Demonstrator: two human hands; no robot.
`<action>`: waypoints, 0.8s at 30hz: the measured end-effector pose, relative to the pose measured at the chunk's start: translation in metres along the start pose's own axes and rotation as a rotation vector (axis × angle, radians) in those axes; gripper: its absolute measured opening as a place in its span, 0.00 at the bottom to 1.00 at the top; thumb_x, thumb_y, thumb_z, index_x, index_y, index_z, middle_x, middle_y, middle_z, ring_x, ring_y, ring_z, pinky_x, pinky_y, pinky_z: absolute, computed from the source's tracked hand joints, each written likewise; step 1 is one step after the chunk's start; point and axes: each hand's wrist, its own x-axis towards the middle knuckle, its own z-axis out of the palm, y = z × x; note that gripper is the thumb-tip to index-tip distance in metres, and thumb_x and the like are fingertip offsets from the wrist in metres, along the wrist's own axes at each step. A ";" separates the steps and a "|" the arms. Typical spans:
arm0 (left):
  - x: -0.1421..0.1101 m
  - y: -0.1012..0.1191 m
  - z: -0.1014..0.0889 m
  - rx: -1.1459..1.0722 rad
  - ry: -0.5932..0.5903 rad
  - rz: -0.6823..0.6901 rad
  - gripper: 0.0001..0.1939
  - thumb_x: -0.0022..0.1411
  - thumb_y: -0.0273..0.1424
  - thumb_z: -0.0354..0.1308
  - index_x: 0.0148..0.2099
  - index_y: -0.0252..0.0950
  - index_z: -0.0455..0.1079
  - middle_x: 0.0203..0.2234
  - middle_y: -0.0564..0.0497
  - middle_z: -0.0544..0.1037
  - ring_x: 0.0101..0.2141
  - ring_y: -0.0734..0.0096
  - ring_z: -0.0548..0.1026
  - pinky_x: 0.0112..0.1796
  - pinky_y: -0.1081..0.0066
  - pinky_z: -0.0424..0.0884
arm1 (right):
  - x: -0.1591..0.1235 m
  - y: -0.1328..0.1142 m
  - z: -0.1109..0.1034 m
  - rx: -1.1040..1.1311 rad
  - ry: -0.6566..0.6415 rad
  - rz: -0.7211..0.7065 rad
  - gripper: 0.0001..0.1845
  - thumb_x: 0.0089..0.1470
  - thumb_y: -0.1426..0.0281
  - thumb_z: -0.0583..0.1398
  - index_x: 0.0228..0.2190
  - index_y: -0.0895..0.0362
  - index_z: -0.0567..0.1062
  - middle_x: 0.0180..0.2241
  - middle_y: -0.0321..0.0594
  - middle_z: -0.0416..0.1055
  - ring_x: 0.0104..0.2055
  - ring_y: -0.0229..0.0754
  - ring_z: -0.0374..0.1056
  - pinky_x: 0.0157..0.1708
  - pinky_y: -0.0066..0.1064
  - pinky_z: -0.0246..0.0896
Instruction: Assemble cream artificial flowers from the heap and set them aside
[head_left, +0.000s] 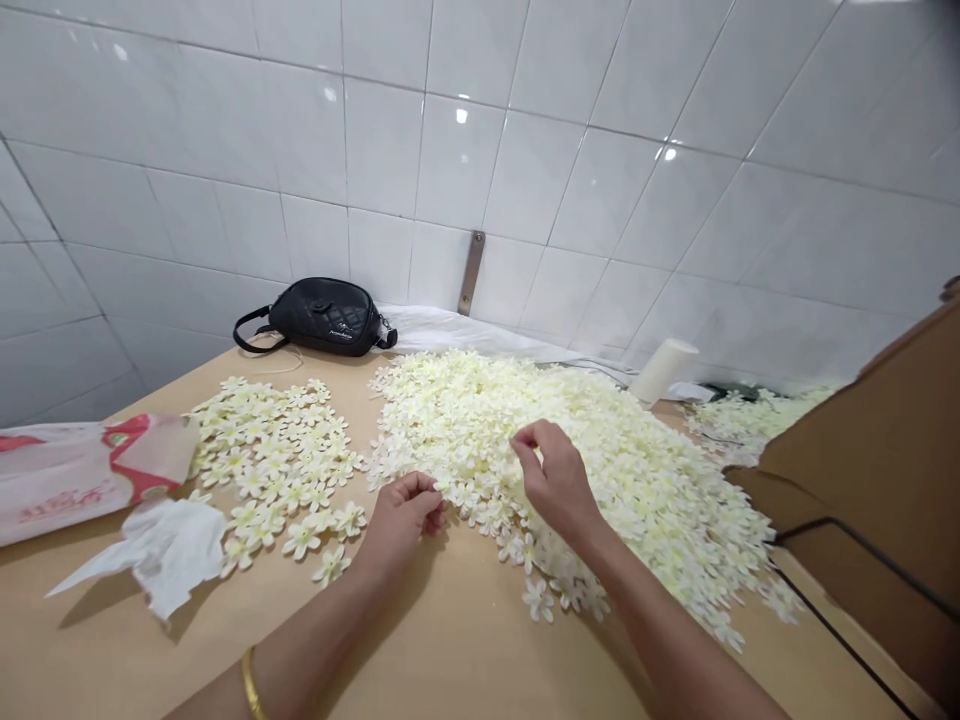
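Observation:
A big heap of cream-white fabric flowers covers the middle and right of the tan table. A thinner spread of single flowers lies to its left. My left hand rests at the heap's near-left edge, fingers curled together on a flower. My right hand hovers over the heap with thumb and forefinger pinched on a flower petal. A gold bangle sits on my left wrist.
A black pouch bag lies by the tiled wall. A red-and-white plastic bag and crumpled white tissue lie at the left. A white roll stands behind the heap. A brown cardboard box stands at the right.

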 end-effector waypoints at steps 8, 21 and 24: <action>-0.004 0.003 0.004 -0.018 0.015 -0.013 0.05 0.43 0.25 0.54 0.21 0.33 0.60 0.14 0.53 0.68 0.16 0.80 0.63 0.20 0.78 0.57 | 0.040 0.025 -0.005 -0.007 0.167 0.052 0.08 0.51 0.71 0.50 0.32 0.58 0.68 0.32 0.43 0.66 0.34 0.43 0.61 0.35 0.36 0.56; -0.008 -0.004 0.004 -0.224 -0.205 -0.071 0.05 0.44 0.23 0.57 0.22 0.31 0.62 0.14 0.52 0.69 0.16 0.79 0.65 0.20 0.77 0.62 | -0.068 -0.037 0.030 0.195 -0.166 -0.160 0.12 0.54 0.76 0.48 0.35 0.57 0.70 0.33 0.44 0.68 0.36 0.41 0.64 0.36 0.32 0.60; -0.007 -0.004 0.002 -0.218 -0.230 -0.065 0.05 0.45 0.24 0.59 0.23 0.30 0.64 0.15 0.51 0.70 0.16 0.80 0.66 0.21 0.77 0.62 | -0.066 -0.035 0.027 0.230 -0.141 -0.141 0.12 0.54 0.76 0.49 0.36 0.57 0.71 0.33 0.43 0.69 0.36 0.41 0.65 0.37 0.32 0.61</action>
